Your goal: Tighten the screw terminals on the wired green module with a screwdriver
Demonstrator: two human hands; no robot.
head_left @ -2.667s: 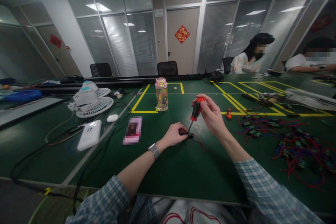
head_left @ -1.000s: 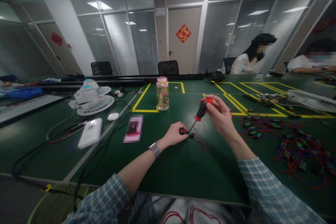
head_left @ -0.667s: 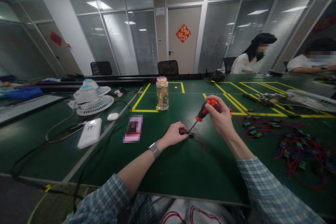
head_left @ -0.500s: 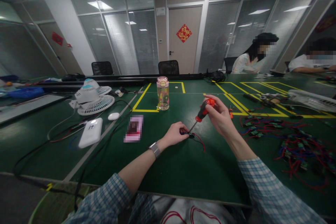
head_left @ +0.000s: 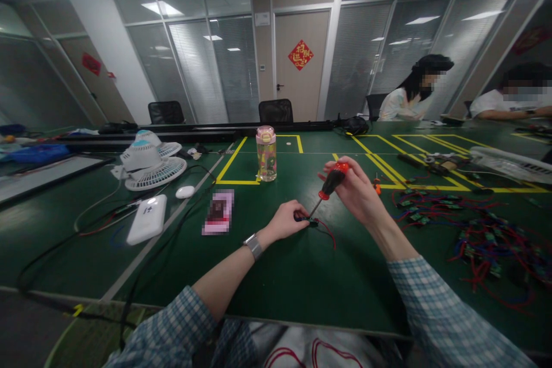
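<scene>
A small green circuit board (head_left: 313,222) with a red wire lies on the green table in front of me. My left hand (head_left: 290,219) pinches its left end, where a bit of dark blue wire shows by the fingers. My right hand (head_left: 356,187) grips a red and black screwdriver (head_left: 331,182) by the top of its handle. The screwdriver leans to the right, its tip down at the board beside my left fingertips. Whether the tip sits in a screw is too small to tell.
Many wired boards (head_left: 487,236) are piled at right, near a small orange tool (head_left: 377,186). A bottle (head_left: 266,155) stands ahead. At left lie a pink item (head_left: 219,211), a white power bank (head_left: 147,219), a fan (head_left: 150,164) and cables. Two people sit far right.
The fingers of my right hand have shifted around the screwdriver handle, with one finger now held away from it. My left hand and the board stay in place; the view has shifted slightly.
</scene>
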